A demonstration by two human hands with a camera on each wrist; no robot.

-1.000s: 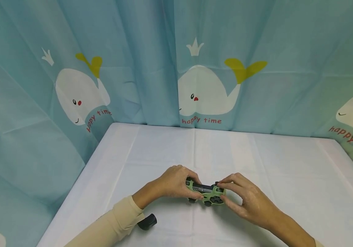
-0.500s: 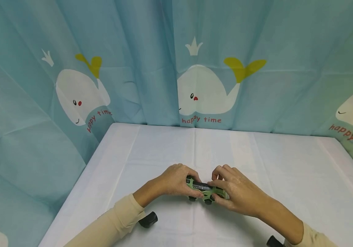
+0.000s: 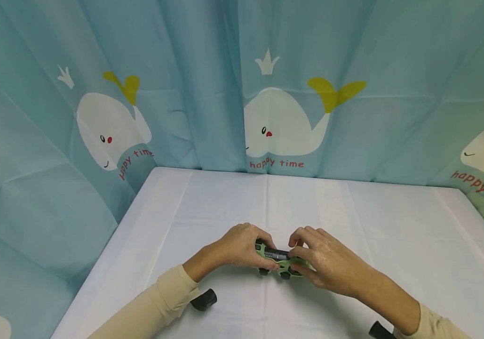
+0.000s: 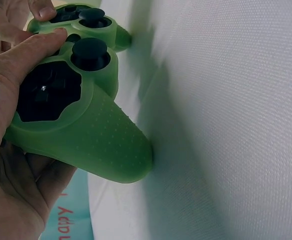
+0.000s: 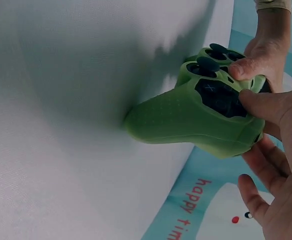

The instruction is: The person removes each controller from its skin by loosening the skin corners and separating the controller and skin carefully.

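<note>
A black game controller [image 3: 283,264] in a green rubbery cover stands with its handle tips down at the white tablecloth. My left hand [image 3: 243,247] grips one side of it, thumb over the button face and fingers behind, as the left wrist view shows. On the other side my right hand [image 3: 330,263] pinches it. The right thumb [image 5: 266,104] presses against the cover beside the face buttons, and some right fingers sit behind the shell. In the left wrist view the near handle [image 4: 111,135] and both thumbsticks stay uncovered. Fingers hide part of the top edge.
The white tablecloth [image 3: 208,207] spreads around the hands. A blue curtain [image 3: 199,70] with whale prints hangs along its back and sides. Short black cylinders, one by the left sleeve [image 3: 203,300] and another by the right sleeve [image 3: 380,329], show below the forearms.
My right hand has moved left and in over the controller's right end, its fingers now closer around the top edge. The left hand and the controller have stayed nearly in place.
</note>
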